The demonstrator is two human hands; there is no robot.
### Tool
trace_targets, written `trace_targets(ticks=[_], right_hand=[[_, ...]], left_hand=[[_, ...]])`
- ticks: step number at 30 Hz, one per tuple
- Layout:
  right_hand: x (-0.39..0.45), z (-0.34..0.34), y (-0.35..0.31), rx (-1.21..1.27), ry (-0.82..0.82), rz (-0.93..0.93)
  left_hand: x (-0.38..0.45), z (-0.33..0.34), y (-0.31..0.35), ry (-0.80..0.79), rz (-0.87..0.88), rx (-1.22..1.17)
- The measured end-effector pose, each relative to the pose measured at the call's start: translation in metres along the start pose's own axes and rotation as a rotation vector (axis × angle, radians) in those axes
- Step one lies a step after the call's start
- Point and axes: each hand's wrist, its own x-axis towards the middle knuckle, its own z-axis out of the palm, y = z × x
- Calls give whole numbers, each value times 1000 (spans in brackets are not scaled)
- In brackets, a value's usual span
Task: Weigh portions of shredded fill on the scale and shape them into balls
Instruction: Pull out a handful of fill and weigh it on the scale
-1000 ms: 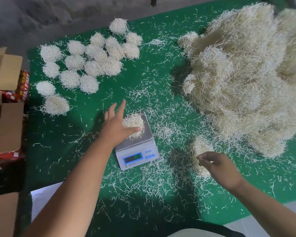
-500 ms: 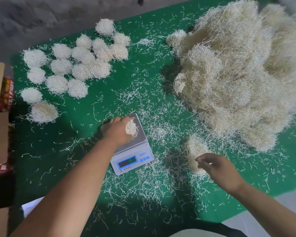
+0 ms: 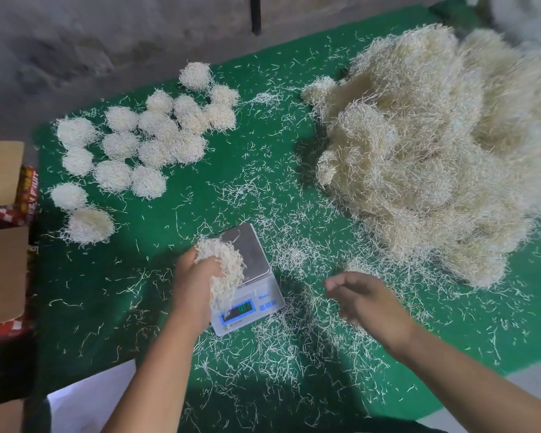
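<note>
One scale sits on the green tabletop, near the middle of the view toward 6 o'clock, its lit display facing the person; the digits are too blurred to read. The left hand holds one portion of shredded fill just above the scale's near left corner, fingers curled round the clump with loose strands hanging over the display. The steel plate of the scale carries only a stray strand or two.

The right hand hovers at 3 o'clock from the scale, palm down, fingers loosely spread and holding nothing. Just beyond its fingertips lies one small loose tuft.

One big heap of fill fills the tabletop at 1 to 2 o'clock from the scale. Finished balls lie grouped at 10 to 11 o'clock: about eighteen can be counted, though several in the middle press together so the count is not sure. One of them, the nearest ball, lies apart at 9 o'clock, flatter than the rest.

Loose strands are scattered over the whole cloth, thickest around the scale and the hands. Cardboard boxes stand at the left edge, at least two, partly cut off.
</note>
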Motion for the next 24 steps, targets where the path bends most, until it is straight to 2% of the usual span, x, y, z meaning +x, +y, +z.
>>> trace_targets(ticks=[2, 5, 7, 9, 11, 14, 15, 18, 20, 22, 24], right_hand=[[-6, 16, -26, 149, -47, 6], [-18, 44, -60, 485, -249, 78], [-27, 63, -76, 671, -416, 140], [-31, 77, -83, 819, -503, 184], [-37, 83, -92, 944, -502, 211], [-44, 95, -100, 978, -401, 193], [-46, 100, -101, 973, -352, 186], [-48, 112, -103, 993, -261, 174], [-50, 114, -104, 941, -212, 145], [-51, 115, -102, 832, -126, 96], [-52, 114, -102, 781, -87, 55]], left_hand=[[-27, 2, 2, -39, -102, -197], [-58, 11, 0, -118, -174, -316], [-77, 21, -1, -127, -132, -283], [-93, 31, -3, -134, -43, -154], [-104, 36, -7, -153, 75, 27], [-106, 36, -10, -88, 466, 431], [-106, 36, -9, -44, 537, 527], [-117, 36, -4, 67, 555, 607], [-127, 34, -3, 52, 534, 511], [-136, 29, -1, -72, 447, 352], [-150, 17, 3, -268, 253, 147]])
